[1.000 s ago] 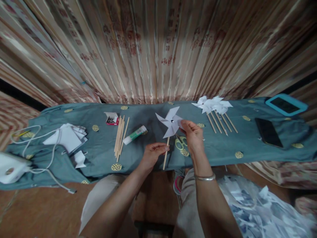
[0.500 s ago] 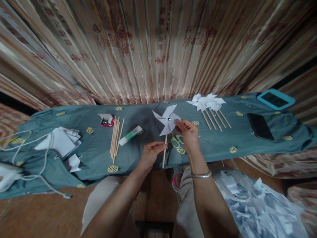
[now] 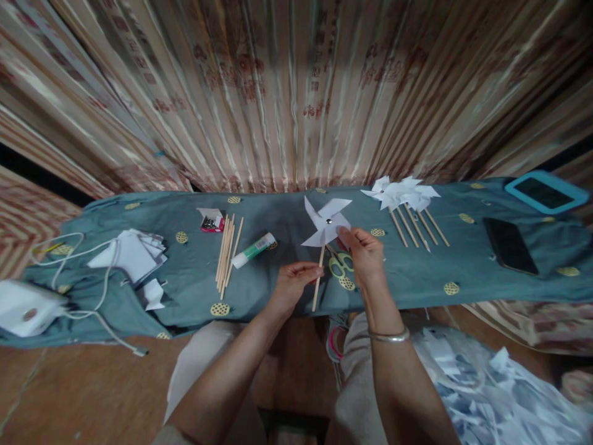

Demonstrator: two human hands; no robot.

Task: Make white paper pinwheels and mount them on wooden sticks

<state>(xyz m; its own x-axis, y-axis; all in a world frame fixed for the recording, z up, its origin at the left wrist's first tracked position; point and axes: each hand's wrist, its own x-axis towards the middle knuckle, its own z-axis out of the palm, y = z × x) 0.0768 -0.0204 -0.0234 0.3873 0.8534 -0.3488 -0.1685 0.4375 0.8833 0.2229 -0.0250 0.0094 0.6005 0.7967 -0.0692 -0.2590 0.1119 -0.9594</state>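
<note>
Near the front edge of the blue-covered table (image 3: pixel 194 290), a paper pinwheel (image 3: pixel 327 222) is held up. Its stick (image 3: pixel 317 281) is pinched in the left hand (image 3: pixel 291 287) and should be kept steady. One vane is gripped by the right hand (image 3: pixel 365 256); light pressure avoids creasing.

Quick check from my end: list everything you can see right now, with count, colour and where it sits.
pinwheel in hand: one, white paper on a wooden stick, held above the cloth's near edge
finished pinwheels: about four, white, far right of centre
loose sticks: a bundle, tan, left of centre
glue stick: one, white and green, beside the sticks
scissors: one, yellow-green handles, under the hands
paper stack: white, left
phone: one, black, right
cloth: blue-grey
left hand: pinches the stick
right hand: touches a blade
</note>
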